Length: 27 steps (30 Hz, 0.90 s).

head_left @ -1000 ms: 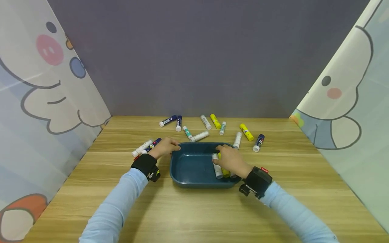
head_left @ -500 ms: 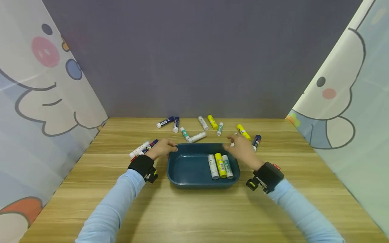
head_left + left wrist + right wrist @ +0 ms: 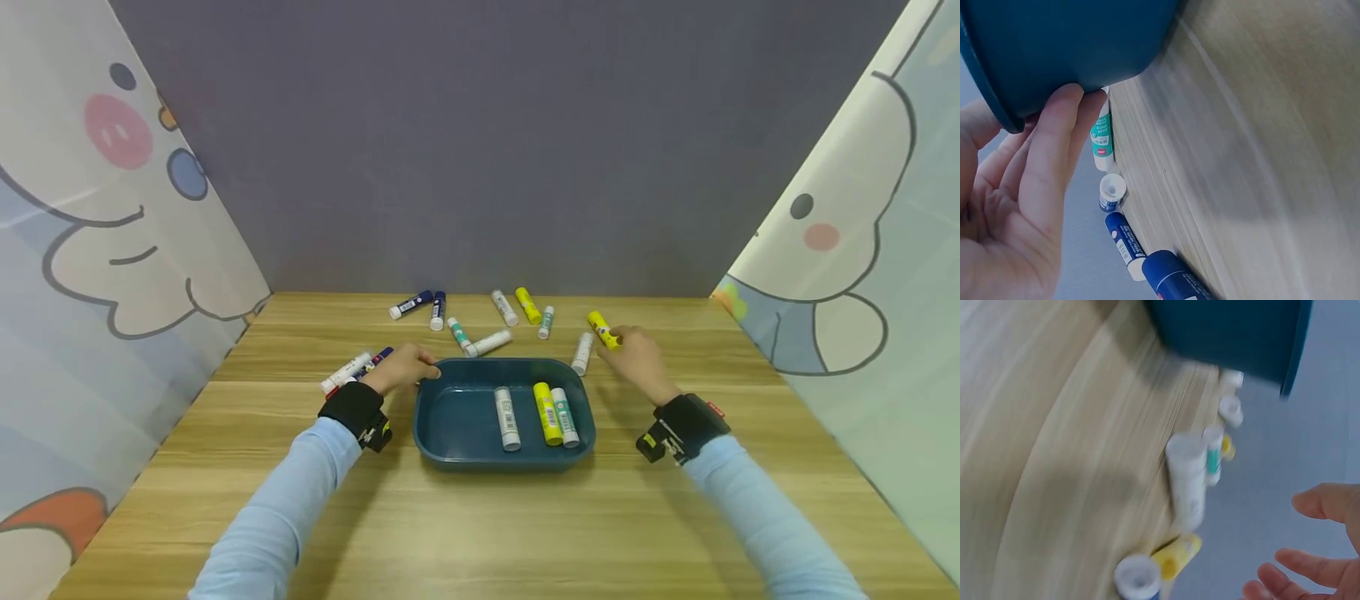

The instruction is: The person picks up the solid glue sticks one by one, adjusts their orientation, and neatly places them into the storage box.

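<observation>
In the head view my left hand [image 3: 403,367] grips the far left corner of a dark blue plastic tub [image 3: 504,463]. The left wrist view has its thumb at the rim and its fingers against the outer wall. Inside the tub lie a white glue stick [image 3: 507,419], a yellow one [image 3: 548,414] and a white-and-teal one [image 3: 566,417]. My right hand [image 3: 637,362] hovers right of the tub, by a yellow glue stick [image 3: 602,329]. Its fingers are spread and hold nothing in the right wrist view, apart from a blue-and-white glue stick [image 3: 1138,578] below.
A white glue stick [image 3: 582,354] lies beside the tub's far right corner. Several more are scattered behind the tub, among them a navy one [image 3: 438,311] and a teal-and-white one [image 3: 459,333]. By my left wrist lie a white [image 3: 346,372] and a navy glue stick [image 3: 372,363]. A grey wall [image 3: 480,150] stands behind.
My right hand has left the tub and moved right, over the table. The white glue stick in the tub has rolled left, away from the yellow one. My left hand stays on the rim.
</observation>
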Available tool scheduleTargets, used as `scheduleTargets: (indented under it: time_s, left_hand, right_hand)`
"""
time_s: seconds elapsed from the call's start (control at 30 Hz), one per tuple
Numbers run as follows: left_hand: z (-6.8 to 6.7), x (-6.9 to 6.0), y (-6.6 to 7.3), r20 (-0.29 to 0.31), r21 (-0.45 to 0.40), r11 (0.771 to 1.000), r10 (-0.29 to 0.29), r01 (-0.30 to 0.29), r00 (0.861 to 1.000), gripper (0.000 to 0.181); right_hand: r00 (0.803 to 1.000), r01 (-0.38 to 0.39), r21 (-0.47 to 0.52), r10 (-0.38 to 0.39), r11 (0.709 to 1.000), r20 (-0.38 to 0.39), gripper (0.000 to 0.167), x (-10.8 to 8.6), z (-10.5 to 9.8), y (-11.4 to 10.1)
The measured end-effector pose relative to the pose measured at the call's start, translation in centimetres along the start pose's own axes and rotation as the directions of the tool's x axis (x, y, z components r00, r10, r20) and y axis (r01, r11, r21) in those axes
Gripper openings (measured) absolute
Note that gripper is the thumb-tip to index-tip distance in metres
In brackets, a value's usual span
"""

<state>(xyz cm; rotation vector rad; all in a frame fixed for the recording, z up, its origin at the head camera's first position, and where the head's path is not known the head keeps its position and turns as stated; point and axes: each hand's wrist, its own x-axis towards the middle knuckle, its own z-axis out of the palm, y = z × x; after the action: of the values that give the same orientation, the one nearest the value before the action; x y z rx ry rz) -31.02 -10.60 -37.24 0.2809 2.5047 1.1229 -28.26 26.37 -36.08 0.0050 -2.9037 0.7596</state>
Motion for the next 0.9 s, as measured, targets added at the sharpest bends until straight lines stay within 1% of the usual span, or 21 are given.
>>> scheduleTargets:
  time_s: [0.13, 0.23, 0.33, 0.47, 0.57, 0.6, 0.63, 0.8, 0.9]
  left_hand:
    - [0.1, -0.1, 0.0, -0.007, 0.004, 1.000, -0.013, 0.013, 1.000, 0.026]
    - [0.1, -0.1, 0.1, -0.006, 0.008, 1.000, -0.027, 0.027, 1.000, 0.027]
    - [0.1, 0.0, 0.2, -0.008, 0.012, 1.000, -0.029, 0.029, 1.000, 0.027]
    - [0.1, 0.0, 0.4, -0.008, 0.011, 1.000, -0.020, 0.020, 1.000, 0.028]
    - [0.1, -0.1, 0.4, -0.001, 0.001, 1.000, -0.018, 0.018, 1.000, 0.027]
    - [0.2, -0.1, 0.4, -0.002, -0.002, 1.000, -0.021, 0.021, 1.000, 0.027]
    - [0.2, -0.1, 0.4, -0.003, -0.005, 1.000, -0.026, 0.026, 1.000, 0.027]
    - [0.1, -0.1, 0.4, -0.002, 0.012, 1.000, -0.018, 0.018, 1.000, 0.033]
    - [0.0, -0.1, 0.3, 0.000, 0.023, 1.000, -0.015, 0.015, 1.000, 0.035]
  right_hand:
    - [0.998, -0.056, 0.035, 0.055, 0.998, 0.021, 0.049, 0.4, -0.6, 1.9]
    - [0.996, -0.084, 0.048, 0.082, 0.995, 0.033, 0.049, 0.5, -0.9, 3.0]
    - [0.990, -0.130, 0.067, 0.126, 0.989, 0.062, 0.053, 0.4, -1.1, 4.1]
    - [0.970, -0.224, 0.115, 0.211, 0.968, 0.117, 0.064, 0.6, -1.2, 5.3]
    - [0.953, -0.285, 0.133, 0.266, 0.949, 0.147, 0.067, 0.8, -1.1, 5.8]
    - [0.947, -0.303, 0.133, 0.283, 0.944, 0.149, 0.065, 0.9, -1.0, 6.0]
    - [0.946, -0.307, 0.128, 0.288, 0.943, 0.148, 0.065, 1.0, -1.0, 6.1]
    - [0.935, -0.342, 0.128, 0.324, 0.931, 0.141, 0.041, 1.7, -0.1, 7.0]
    - [0.927, -0.363, 0.157, 0.339, 0.919, 0.160, 0.036, 2.0, 0.3, 7.3]
